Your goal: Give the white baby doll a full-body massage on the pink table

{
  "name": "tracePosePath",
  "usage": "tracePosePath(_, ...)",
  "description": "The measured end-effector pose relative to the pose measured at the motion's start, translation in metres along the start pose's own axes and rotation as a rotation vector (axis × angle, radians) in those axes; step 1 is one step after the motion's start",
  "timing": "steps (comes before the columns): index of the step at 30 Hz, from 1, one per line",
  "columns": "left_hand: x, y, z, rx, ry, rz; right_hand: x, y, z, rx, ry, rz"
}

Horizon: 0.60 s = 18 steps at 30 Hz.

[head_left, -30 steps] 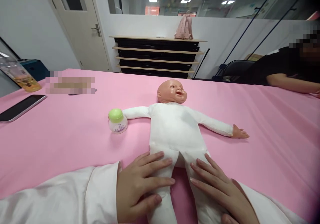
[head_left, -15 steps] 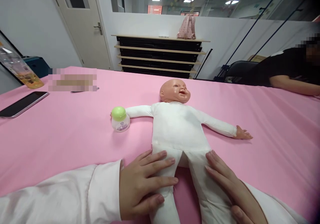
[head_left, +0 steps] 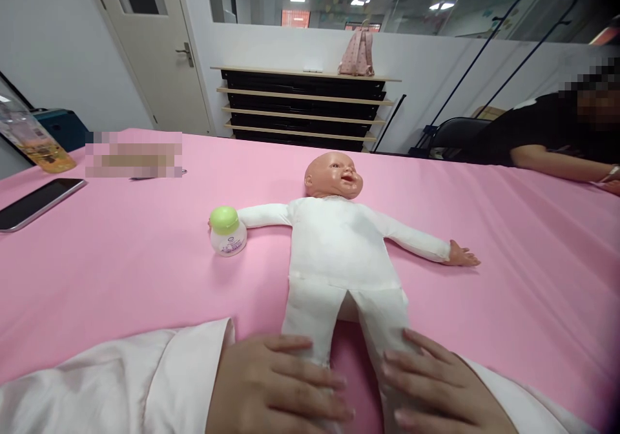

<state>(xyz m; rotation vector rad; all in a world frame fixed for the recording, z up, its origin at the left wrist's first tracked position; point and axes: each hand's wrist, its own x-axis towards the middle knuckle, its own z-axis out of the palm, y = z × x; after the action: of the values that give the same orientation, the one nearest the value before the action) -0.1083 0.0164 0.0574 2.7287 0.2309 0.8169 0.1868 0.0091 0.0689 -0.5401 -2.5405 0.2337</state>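
Note:
A baby doll (head_left: pixel 341 243) with a white cloth body lies on its back, arms spread and head away from me. My left hand (head_left: pixel 278 385) rests over the leg on the left side, its fingers stretched out and slightly blurred. Across the other leg lies my right hand (head_left: pixel 436 379), fingers extended, holding nothing. The lower legs are hidden by my hands and the bottom of the view. Beside the doll's arm on the left stands a small clear jar (head_left: pixel 228 232) with a green lid, partly covering the doll's hand.
Pink cloth (head_left: pixel 145 266) covers the table. At the left lie a phone (head_left: pixel 41 203) and a bottle (head_left: pixel 41 140). A person in black (head_left: pixel 537 127) leans on the table's far right. Behind are a shelf unit (head_left: pixel 300 108) and a pink backpack (head_left: pixel 357 53).
Both my hands have slid down the doll's legs toward me, from the upper thighs to lower on the legs. The whole scene shifts slightly left in view.

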Motion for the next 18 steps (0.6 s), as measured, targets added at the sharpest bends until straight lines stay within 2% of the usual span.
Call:
tracePosePath(3,0.002,0.001,-0.002,0.067,0.087,-0.128,0.003,0.006,0.000,-0.043,0.084,0.068)
tracePosePath(6,0.004,0.001,-0.002,0.074,0.047,-0.172,0.007,0.009,0.001,-0.060,0.094,0.104)
tracePosePath(8,0.004,0.001,-0.002,0.061,0.017,-0.169,0.008,0.010,0.003,-0.066,0.085,0.104)
tracePosePath(12,0.004,-0.001,0.000,0.055,0.060,-0.150,0.006,0.010,0.004,-0.096,0.057,0.115)
tracePosePath(15,0.004,-0.004,0.001,0.071,0.023,-0.135,0.007,0.013,0.004,-0.107,0.026,0.084)
tracePosePath(18,0.006,-0.008,0.003,0.095,0.076,-0.083,0.011,0.018,0.004,-0.117,0.012,0.027)
